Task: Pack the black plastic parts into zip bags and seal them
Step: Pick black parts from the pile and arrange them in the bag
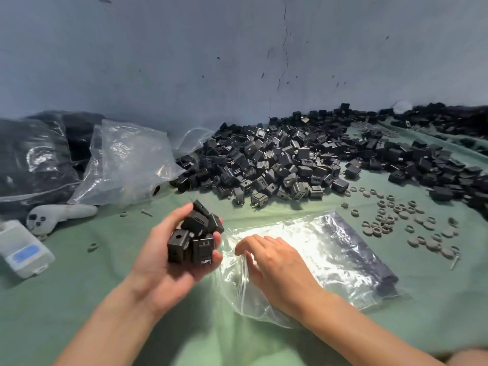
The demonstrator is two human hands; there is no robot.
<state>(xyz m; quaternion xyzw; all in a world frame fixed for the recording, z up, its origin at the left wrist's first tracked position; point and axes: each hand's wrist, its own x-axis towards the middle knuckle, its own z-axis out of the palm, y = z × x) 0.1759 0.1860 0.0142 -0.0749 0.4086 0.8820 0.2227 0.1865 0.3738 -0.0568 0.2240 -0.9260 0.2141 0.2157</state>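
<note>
One head-worn camera looks forward and down, close over the green cloth (79,299), facing the wall (184,62); edges perhaps lens-bent

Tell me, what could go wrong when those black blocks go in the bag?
The left hand holds a loose heap of black blocks; one could tumble off onto the cloth. The bag lies flat, its mouth barely lifted by the right hand, so blocks may miss it.

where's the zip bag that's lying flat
In the head view, the clear zip bag lies on the green cloth right of centre, its mouth under the right hand, between the left hand's handful of black parts and the grey rings.
</note>
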